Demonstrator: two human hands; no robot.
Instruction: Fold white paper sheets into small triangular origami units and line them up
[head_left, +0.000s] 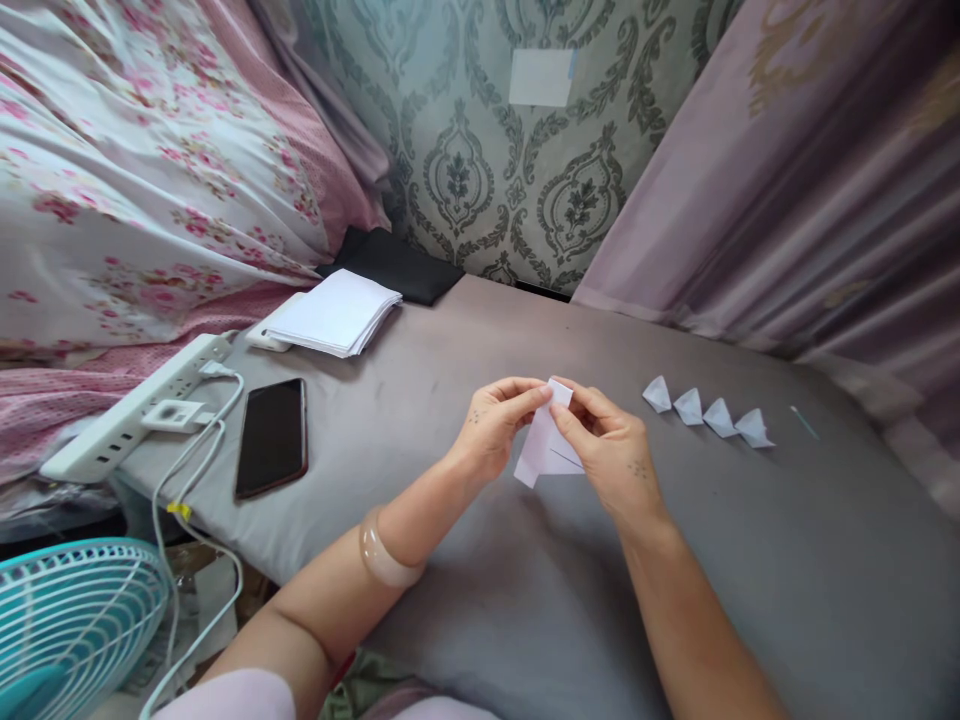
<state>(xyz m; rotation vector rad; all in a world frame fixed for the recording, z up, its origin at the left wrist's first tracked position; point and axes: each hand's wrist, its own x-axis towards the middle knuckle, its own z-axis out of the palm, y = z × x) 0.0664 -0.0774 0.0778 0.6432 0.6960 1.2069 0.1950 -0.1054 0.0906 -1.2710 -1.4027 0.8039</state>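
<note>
Between my two hands, above the grey-covered surface, is a partly folded sheet of white paper [534,455]. My left hand [499,425] pinches its upper edge between thumb and fingers. On the other side my right hand [607,440] grips the same upper part, its thumb pressed on the front. One strip of the paper hangs down at a slant, and a wider flap with a dark line shows beneath my right hand. Off to the right stand several small folded paper shapes [688,407] in a slanting row.
A stack of white paper [337,312] lies at the back left by a black folded item [401,265]. Nearer are a phone [271,438], a power strip [139,405] with white cables and a turquoise fan [75,610]. A thin stick [805,422] lies at right.
</note>
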